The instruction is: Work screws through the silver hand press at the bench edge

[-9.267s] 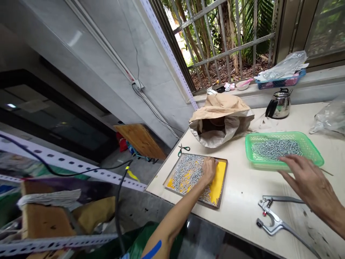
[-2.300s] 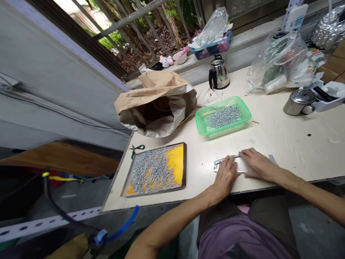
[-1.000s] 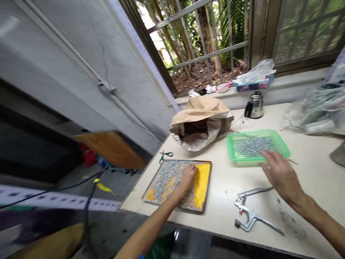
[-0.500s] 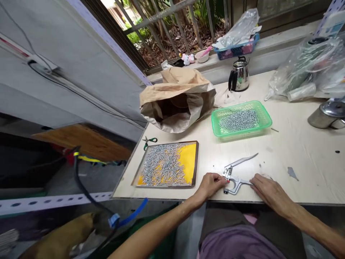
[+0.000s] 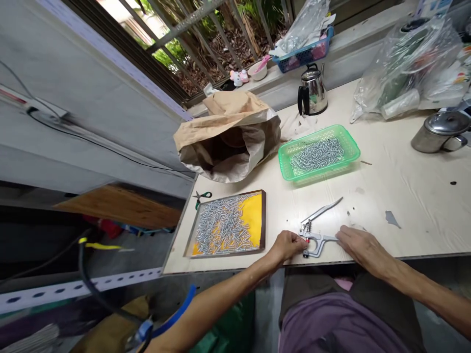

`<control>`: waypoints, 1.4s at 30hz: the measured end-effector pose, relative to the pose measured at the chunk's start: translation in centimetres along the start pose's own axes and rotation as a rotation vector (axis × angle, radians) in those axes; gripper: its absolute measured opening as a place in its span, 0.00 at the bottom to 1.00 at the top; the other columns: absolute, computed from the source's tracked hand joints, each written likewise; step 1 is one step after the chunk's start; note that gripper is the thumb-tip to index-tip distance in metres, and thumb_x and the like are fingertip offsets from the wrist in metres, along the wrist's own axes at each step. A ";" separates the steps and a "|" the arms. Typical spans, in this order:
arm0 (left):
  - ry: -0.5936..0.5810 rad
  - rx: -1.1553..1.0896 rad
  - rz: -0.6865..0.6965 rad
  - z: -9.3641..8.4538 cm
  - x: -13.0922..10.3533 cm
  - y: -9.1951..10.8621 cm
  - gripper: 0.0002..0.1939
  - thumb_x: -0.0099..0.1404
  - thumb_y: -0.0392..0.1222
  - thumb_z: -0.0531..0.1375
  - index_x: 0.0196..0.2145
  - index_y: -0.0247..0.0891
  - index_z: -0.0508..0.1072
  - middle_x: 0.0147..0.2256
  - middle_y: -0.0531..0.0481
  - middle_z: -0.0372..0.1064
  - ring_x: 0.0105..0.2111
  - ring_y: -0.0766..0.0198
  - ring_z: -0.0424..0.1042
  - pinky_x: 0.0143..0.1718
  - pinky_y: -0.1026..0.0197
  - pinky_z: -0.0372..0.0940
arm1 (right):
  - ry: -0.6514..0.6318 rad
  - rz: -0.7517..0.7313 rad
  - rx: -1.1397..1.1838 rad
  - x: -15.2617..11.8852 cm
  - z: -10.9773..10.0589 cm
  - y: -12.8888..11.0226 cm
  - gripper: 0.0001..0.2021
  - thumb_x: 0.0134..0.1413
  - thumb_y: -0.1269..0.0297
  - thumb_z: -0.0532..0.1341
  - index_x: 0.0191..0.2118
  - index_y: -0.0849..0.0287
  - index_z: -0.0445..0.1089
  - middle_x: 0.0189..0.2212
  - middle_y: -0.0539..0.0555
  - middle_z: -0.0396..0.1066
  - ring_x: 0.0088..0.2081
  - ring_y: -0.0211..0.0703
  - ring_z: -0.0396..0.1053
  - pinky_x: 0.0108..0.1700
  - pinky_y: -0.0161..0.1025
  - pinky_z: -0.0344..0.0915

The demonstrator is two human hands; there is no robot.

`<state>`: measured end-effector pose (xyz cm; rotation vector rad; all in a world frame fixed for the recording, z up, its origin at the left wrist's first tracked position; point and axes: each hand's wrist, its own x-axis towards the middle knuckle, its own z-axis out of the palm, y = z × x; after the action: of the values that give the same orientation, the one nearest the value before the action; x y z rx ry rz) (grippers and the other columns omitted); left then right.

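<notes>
left fingers (image 5: 303, 242) pinched at the red bit of the metal pliers (image 5: 317, 243), can't tell if they've got a small part | right hand (image 5: 362, 247) at the end of its lower handle | pliers lying open near the desk (image 5: 371, 201) edge | tray of metal pins (image 5: 262, 220) just left, green basket (image 5: 318, 174) beyond

Barred window (image 5: 206, 29) above pale worktop (image 5: 371, 196), grey wall (image 5: 91, 88), wooden board (image 5: 121, 206), dim grey floor (image 5: 136, 252)

Pinching with the left hand (image 5: 287, 246) at the silver hand tool (image 5: 318, 238), touching its handle end with the right hand (image 5: 362, 247), on the surface (image 5: 397, 171) near the tray (image 5: 263, 220).
</notes>
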<state>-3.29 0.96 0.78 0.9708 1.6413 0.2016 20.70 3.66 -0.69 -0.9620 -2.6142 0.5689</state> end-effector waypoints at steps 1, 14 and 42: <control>-0.007 -0.030 -0.018 0.0 0.0 0.0 0.19 0.47 0.54 0.63 0.16 0.35 0.65 0.13 0.59 0.54 0.14 0.74 0.51 0.17 0.66 0.46 | 0.002 -0.005 0.004 0.0 0.0 0.0 0.13 0.59 0.78 0.47 0.27 0.57 0.60 0.28 0.52 0.65 0.26 0.38 0.61 0.28 0.35 0.55; 0.052 0.051 0.007 0.8 -1.0 0.4 0.20 0.51 0.54 0.62 0.16 0.35 0.63 0.11 0.60 0.53 0.12 0.74 0.54 0.15 0.68 0.49 | -0.016 -0.021 0.004 0.0 -0.4 -0.3 0.12 0.56 0.80 0.48 0.28 0.57 0.60 0.28 0.52 0.64 0.27 0.38 0.60 0.30 0.36 0.54; -0.025 -0.047 -0.073 1.5 -1.5 -0.7 0.25 0.47 0.61 0.63 0.16 0.37 0.60 0.13 0.60 0.52 0.13 0.74 0.53 0.14 0.68 0.51 | -0.223 -0.023 -0.228 4.5 -2.9 2.1 0.37 0.32 0.51 0.72 0.50 0.62 0.65 0.45 0.63 0.69 0.47 0.58 0.64 0.53 0.60 0.53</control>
<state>-2.33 -1.09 0.96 0.8738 1.6390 0.1770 19.72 8.87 1.56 -0.9820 -2.9361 0.3979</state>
